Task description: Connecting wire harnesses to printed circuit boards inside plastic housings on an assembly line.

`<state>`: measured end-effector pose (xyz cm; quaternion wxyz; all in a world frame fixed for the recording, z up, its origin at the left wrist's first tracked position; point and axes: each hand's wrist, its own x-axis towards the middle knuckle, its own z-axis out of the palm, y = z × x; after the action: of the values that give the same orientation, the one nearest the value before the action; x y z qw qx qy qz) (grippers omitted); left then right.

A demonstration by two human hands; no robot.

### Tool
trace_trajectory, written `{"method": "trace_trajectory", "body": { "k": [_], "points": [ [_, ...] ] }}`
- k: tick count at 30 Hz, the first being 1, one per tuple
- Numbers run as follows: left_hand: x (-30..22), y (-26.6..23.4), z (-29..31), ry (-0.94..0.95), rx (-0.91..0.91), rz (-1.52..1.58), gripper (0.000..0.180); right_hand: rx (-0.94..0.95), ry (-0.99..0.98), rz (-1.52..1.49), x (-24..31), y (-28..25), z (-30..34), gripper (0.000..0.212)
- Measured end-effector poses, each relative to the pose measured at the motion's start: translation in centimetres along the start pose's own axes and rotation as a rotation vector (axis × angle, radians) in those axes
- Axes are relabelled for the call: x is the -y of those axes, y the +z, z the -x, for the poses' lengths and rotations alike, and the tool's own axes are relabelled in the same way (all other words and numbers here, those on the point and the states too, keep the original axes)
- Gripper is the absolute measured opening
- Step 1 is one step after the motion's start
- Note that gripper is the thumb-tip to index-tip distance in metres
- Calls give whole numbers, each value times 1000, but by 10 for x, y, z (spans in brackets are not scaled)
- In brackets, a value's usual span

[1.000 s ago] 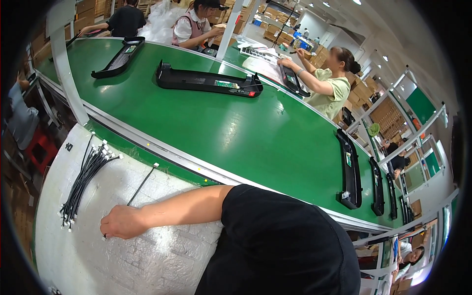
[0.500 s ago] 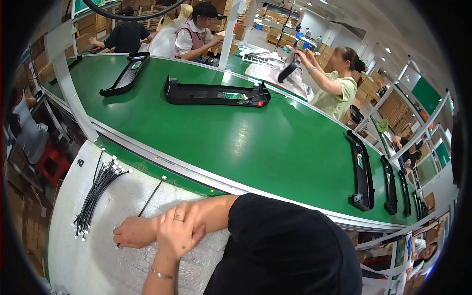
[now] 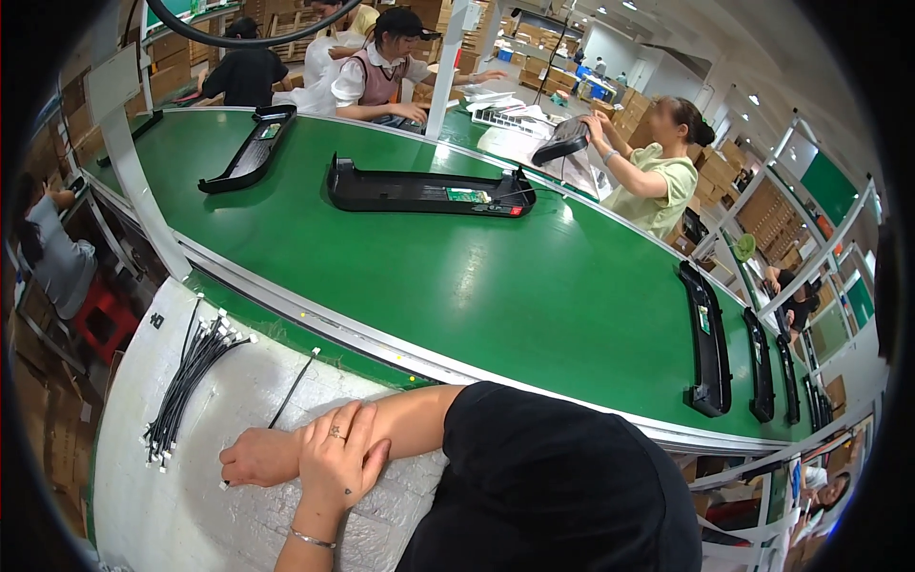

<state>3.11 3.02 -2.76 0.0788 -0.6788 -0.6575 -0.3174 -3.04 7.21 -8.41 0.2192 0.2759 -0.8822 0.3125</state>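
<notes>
My right hand [image 3: 257, 458] reaches in from the right and rests curled on a white padded work surface [image 3: 381, 496]. A thin black cable [image 3: 294, 389] with a white connector runs under my right wrist, and a small white end shows at my curled fingertips. My left hand [image 3: 335, 448], coming up from the lower edge, is wrapped over my right forearm, thumb on the near side. Left of my right hand lies a bundle of several black cables [image 3: 186, 400] with white connectors.
Beyond the surface runs a green conveyor belt [image 3: 467, 276] with a metal edge. It carries long black housings [image 3: 419, 191], some with green circuit boards. Across the belt, a person in pale green [image 3: 653, 186] holds a black housing. A white post [image 3: 138, 181] stands at the left.
The housings on the belt have shifted slightly to the right. The person in pale green has tilted the housing in hand. My hands have barely moved.
</notes>
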Motion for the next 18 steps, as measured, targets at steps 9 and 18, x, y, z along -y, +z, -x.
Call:
{"method": "trace_trajectory", "body": {
  "k": [9,18],
  "points": [
    [9,-12,-5,-3,-186,-28,50,-316,-142,353,-55,-60,-14,15],
    [32,-4,9,-274,49,122,52,47,724,998,-263,-201,-88,11]
  ]
}}
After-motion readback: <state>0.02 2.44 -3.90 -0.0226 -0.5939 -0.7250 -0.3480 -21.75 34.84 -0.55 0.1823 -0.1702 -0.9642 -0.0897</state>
